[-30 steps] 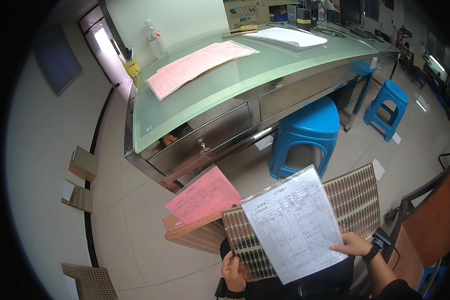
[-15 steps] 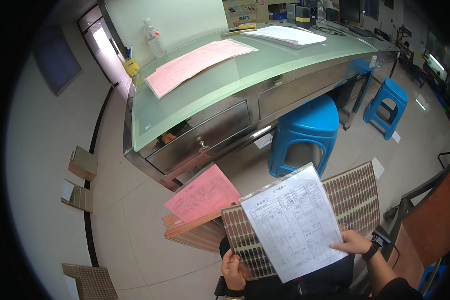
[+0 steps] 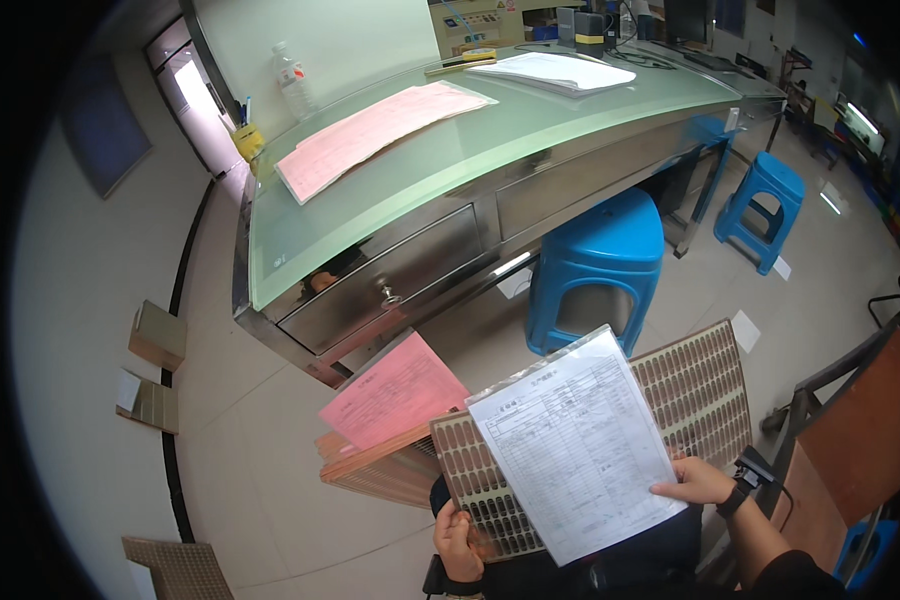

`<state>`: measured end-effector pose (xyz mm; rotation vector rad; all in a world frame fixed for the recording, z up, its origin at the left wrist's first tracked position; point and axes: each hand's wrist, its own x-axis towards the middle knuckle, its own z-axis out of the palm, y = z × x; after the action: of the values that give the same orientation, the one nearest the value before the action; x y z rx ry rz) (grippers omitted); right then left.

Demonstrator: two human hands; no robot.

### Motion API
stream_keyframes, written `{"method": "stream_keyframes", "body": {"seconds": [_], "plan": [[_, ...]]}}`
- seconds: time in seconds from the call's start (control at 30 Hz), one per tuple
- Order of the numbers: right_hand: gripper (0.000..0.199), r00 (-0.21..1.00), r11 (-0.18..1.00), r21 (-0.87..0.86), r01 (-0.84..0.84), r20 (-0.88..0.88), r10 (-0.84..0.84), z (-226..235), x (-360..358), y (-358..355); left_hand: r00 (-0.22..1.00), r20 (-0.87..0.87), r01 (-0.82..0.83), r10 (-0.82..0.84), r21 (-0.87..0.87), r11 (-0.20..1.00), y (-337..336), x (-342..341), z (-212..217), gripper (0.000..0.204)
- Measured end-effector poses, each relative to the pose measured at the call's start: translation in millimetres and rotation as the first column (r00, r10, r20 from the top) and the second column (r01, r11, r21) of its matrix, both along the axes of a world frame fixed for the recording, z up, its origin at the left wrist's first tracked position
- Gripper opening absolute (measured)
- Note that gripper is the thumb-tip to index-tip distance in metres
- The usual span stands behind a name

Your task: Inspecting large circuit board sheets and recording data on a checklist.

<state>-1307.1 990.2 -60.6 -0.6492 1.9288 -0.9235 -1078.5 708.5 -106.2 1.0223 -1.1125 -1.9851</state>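
A flat panel [image 3: 698, 385] with rows of oblong cells slants across my lap. My left hand [image 3: 457, 545] is closed on its lower left edge. Over the panel's middle lies a white printed form [image 3: 575, 440] in a clear sleeve, with handwriting in its table. My right hand [image 3: 700, 482] pinches the form's lower right edge, thumb on top; the fingers behind are hidden, so I cannot tell whether they also touch the panel. To the left stands a stack of similar panels [image 3: 395, 475], with a pink form [image 3: 395, 392] on it.
A glass-topped metal desk [image 3: 420, 150] ahead bears pink sheets [image 3: 380, 135], white papers [image 3: 555, 70] and a bottle [image 3: 292, 85]. Blue stools [image 3: 598, 255] stand by it. A brown board on a frame [image 3: 860, 430] is at right. More panels [image 3: 160, 405] lean along the left wall.
The whole view has shifted slightly, with the desk and stools now a little further left. Both hands keep the same grips on the panel and form.
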Motion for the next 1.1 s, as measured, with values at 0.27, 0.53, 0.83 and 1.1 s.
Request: {"method": "stream_keyframes", "body": {"seconds": [0.27, 0.53, 0.83, 1.1], "plan": [[0.033, 1.000, 1.000, -0.008, -0.009, -0.010, 0.009, -1, -1, 2, 1.000, 0.016, -0.002, 0.002, -0.021, 1.000, 0, -1, -5, 0.033], [0.035, 1.000, 1.000, 0.003, -0.021, -0.002, 0.021, 4, -1, -2, 1.000, 0.017, -0.014, 0.015, -0.008, 1.000, -2, 2, -10, 0.034], [0.035, 0.999, 0.999, -0.016, -0.029, -0.019, 0.028, 3, -1, -2, 0.999, -0.034, 0.024, -0.026, -0.047, 0.999, -5, 2, -18, 0.034], [0.036, 1.000, 0.999, 0.035, -0.003, 0.014, 0.002, 5, 1, -4, 1.000, 0.003, 0.028, -0.028, -0.008, 1.000, -6, 0, -9, 0.037]]}}
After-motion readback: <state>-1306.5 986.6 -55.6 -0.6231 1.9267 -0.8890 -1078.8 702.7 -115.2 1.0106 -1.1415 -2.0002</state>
